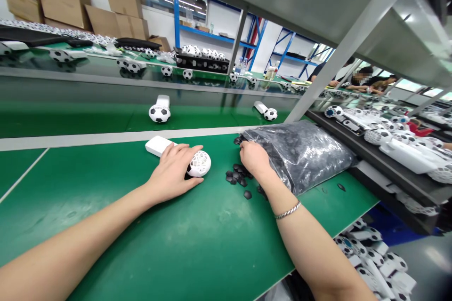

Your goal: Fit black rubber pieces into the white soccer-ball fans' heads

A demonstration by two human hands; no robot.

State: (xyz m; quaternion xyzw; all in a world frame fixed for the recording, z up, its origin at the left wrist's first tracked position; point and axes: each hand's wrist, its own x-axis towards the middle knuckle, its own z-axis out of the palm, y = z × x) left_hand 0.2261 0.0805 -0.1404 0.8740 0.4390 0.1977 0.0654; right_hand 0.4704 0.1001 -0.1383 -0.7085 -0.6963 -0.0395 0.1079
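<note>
My left hand [173,172] lies over a white football-patterned handheld fan [201,163], its fingers and thumb around the round openwork head. The fan's white handle [157,146] sticks out behind the fingers to the upper left. At the mouth of a clear plastic bag [307,150] full of dark parts is my right hand [254,159], fingers curled down among black pieces. What its fingertips pinch is hidden. Loose black pentagon pieces [236,176] lie in a small heap between the hands, with a single black pentagon piece [247,194] nearer me.
Behind a pale rail [106,135], two football fans [159,113] lie on a green conveyor belt [88,117]. A dark tray [391,160] of white fan parts stands at right, beside a slanted metal post [339,61]. More fans [374,254] are piled lower right. People sit far back.
</note>
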